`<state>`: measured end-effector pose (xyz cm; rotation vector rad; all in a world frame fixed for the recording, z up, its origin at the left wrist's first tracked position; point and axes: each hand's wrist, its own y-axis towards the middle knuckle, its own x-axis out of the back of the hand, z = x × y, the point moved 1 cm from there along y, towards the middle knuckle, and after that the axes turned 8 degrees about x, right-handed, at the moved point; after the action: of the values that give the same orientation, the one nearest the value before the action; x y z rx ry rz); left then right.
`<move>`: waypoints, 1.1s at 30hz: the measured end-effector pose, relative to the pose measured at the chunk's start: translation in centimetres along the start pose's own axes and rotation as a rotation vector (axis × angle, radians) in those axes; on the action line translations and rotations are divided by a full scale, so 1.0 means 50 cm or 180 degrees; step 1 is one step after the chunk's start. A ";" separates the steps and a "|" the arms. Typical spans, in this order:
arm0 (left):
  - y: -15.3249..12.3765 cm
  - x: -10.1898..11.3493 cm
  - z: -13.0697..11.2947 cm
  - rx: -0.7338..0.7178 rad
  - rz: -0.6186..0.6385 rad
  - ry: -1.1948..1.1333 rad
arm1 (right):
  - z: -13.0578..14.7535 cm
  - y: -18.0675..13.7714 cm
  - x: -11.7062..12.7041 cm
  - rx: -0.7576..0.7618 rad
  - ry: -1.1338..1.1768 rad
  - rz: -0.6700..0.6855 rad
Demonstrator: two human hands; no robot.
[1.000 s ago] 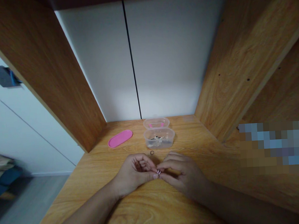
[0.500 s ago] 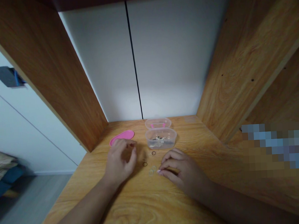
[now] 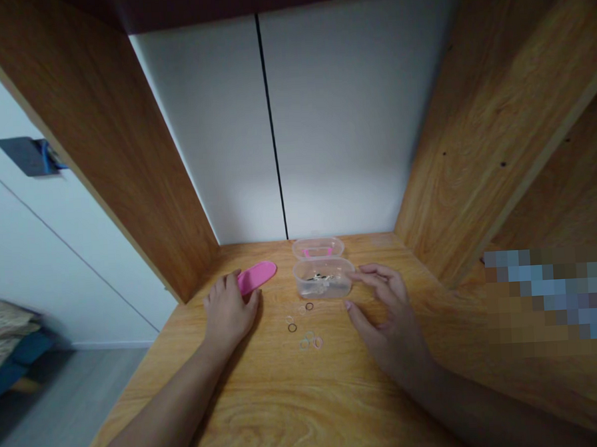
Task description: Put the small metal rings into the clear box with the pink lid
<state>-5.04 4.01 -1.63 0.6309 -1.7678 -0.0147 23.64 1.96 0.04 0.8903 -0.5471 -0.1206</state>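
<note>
While we had both arms stretched out over the wooden bench (image 3: 298,410), our left hand (image 3: 228,310) was resting palm down with its fingertips on the near end of the pink lid (image 3: 256,276). It looked like the fingers were loosely spread and just laid on the lid rather than gripping it, though the light was dim enough that we couldn't swear the lid wasn't pinched a bit. The lid itself lay flat on the bench, off to the left of the clear plastic tub (image 3: 324,277).

Our right hand (image 3: 386,312) was open too, fingers curved and spread, sitting just to the right of that tub with the fingertips close to its side. Whether they actually touched the plastic, we couldn't tell. It had nothing in it.

Inside the tub was a little tangle of small bands, light and dark mixed. Right behind it, touching or nearly so, sat a second clear tub (image 3: 318,247) with something pink showing through.

Between our two hands, a handful of tiny elastic rings (image 3: 304,326) were scattered loose on the bench in front of the tub, a couple dark, the rest pale or pinkish.
</note>
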 end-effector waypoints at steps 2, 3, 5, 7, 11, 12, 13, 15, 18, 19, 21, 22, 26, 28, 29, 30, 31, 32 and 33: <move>0.001 -0.001 0.002 0.0043 -0.0022 -0.0022 | -0.014 0.003 -0.001 -0.0336 -0.0066 -0.0208; 0.001 -0.002 0.003 0.0062 -0.0037 -0.0021 | -0.022 0.003 -0.004 -0.0514 -0.0049 -0.0162; 0.001 -0.004 0.004 0.0071 -0.0037 -0.0025 | -0.036 0.002 -0.009 -0.0813 0.0027 0.0051; 0.001 -0.005 0.006 0.0056 -0.0002 -0.0060 | -0.046 -0.001 -0.014 -0.0933 0.0108 0.0258; 0.001 -0.002 0.005 0.0018 0.0001 -0.0162 | -0.050 -0.005 -0.018 -0.0821 0.0209 0.0443; 0.001 0.000 0.004 -0.0011 -0.0027 -0.0196 | -0.049 -0.005 -0.018 -0.0809 0.0218 0.0449; 0.001 0.003 0.003 -0.0039 -0.0064 -0.0232 | -0.048 -0.005 -0.019 -0.0806 0.0225 0.0458; 0.000 0.007 0.000 -0.0051 -0.0175 -0.0313 | -0.046 -0.004 -0.019 -0.0804 0.0237 0.0462; -0.003 0.016 -0.008 -0.0046 -0.0422 -0.0581 | -0.044 -0.003 -0.019 -0.0788 0.0228 0.0464; -0.005 0.020 -0.011 -0.0104 -0.0523 -0.0745 | -0.043 -0.003 -0.019 -0.0772 0.0227 0.0469; -0.012 0.029 -0.019 -0.0369 -0.0720 -0.1133 | -0.042 -0.003 -0.019 -0.0718 0.0243 0.0506; -0.016 0.034 -0.024 -0.0553 -0.0800 -0.1313 | -0.041 -0.004 -0.019 -0.0679 0.0260 0.0536; -0.037 0.048 -0.038 -0.1328 -0.0751 -0.1588 | -0.037 -0.003 -0.019 -0.0560 0.0272 0.0711; -0.045 0.051 -0.043 -0.1572 -0.0630 -0.1537 | -0.034 -0.003 -0.018 -0.0500 0.0284 0.0825; -0.048 0.052 -0.044 -0.1637 -0.0586 -0.1520 | -0.032 -0.003 -0.018 -0.0461 0.0300 0.0899; -0.049 0.052 -0.045 -0.1676 -0.0546 -0.1517 | -0.030 -0.003 -0.017 -0.0417 0.0314 0.0969; -0.050 0.051 -0.045 -0.1698 -0.0497 -0.1523 | -0.029 -0.004 -0.017 -0.0375 0.0319 0.1045; -0.050 0.049 -0.045 -0.1708 -0.0444 -0.1531 | -0.027 -0.004 -0.017 -0.0343 0.0310 0.1118; -0.050 0.047 -0.045 -0.1703 -0.0393 -0.1541 | -0.026 -0.005 -0.017 -0.0322 0.0289 0.1182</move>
<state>-2.38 1.61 0.33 0.3545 -2.0624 -0.7553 23.60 2.97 -1.13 0.6798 -0.6070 0.2266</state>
